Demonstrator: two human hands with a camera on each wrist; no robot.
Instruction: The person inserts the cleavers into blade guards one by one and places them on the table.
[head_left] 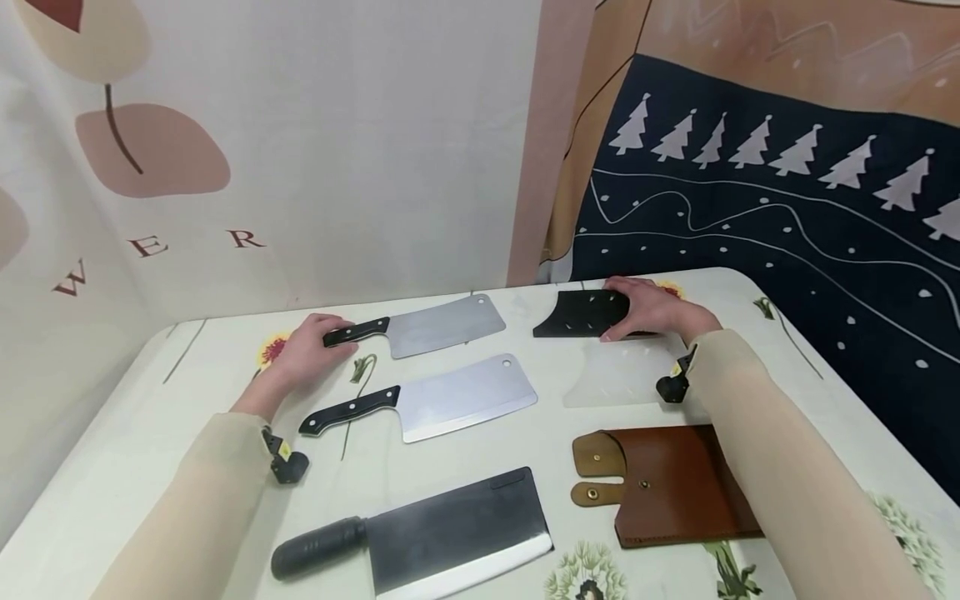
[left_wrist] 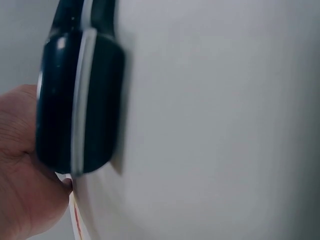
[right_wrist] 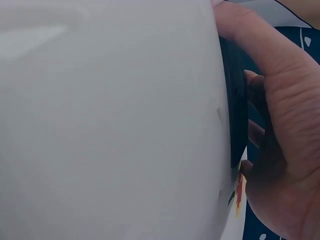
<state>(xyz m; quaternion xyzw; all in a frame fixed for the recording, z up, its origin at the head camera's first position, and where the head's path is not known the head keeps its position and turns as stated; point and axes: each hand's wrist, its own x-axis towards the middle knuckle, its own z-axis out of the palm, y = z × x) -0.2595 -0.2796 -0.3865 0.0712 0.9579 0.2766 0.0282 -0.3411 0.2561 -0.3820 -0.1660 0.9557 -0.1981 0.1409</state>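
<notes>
My left hand (head_left: 309,354) is at the butt of the far cleaver's black riveted handle (head_left: 356,332), fingers on its far side and thumb on its near side. That cleaver's blade (head_left: 447,325) lies flat on the table. A second cleaver (head_left: 468,398) lies just nearer; its handle (left_wrist: 80,105) looms large in the left wrist view, partly covering the hand. My right hand (head_left: 648,308) grips a black blade guard (head_left: 581,314) across its width, thumb at the near edge and fingers over the far edge. A translucent white guard (head_left: 615,375) lies just nearer.
A large dark-bladed cleaver (head_left: 457,525) lies at the front. To its right is a brown leather sheath (head_left: 682,483) with snap straps, partly under the right forearm. A flower-print cloth covers the table (head_left: 180,367); a white curtain (head_left: 375,167) hangs behind it.
</notes>
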